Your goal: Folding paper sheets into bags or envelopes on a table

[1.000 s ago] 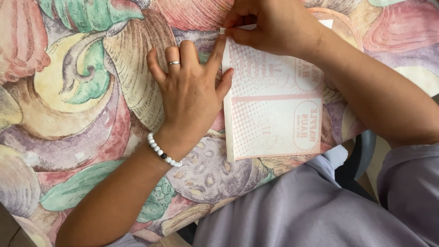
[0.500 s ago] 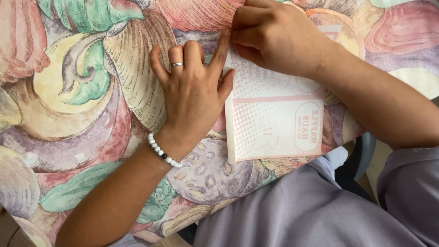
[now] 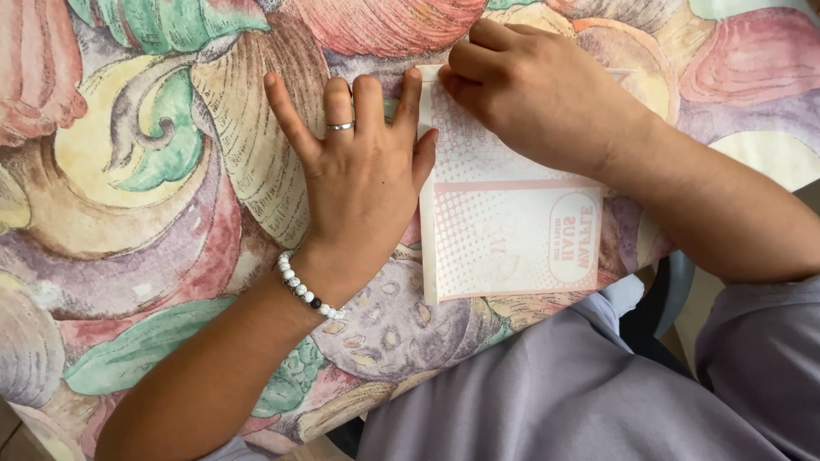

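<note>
A pale pink-and-white printed paper sheet [image 3: 512,235], folded, lies on the table near its front edge. My left hand [image 3: 357,182] rests flat beside the sheet's left edge, fingers spread, thumb touching the fold; it wears a ring and a white bead bracelet. My right hand [image 3: 538,96] sits curled on the upper part of the sheet, fingertips pressing its top left corner next to my left index finger.
The table carries a cloth [image 3: 140,178] printed with large shells and leaves in pink, green and yellow. Its front edge runs diagonally past my lap in a grey-lilac shirt [image 3: 565,408]. A dark chair part [image 3: 658,312] shows below the edge.
My right hand has slid left along the sheet's top edge, from its middle to the top left corner. My left hand has stayed flat in place.
</note>
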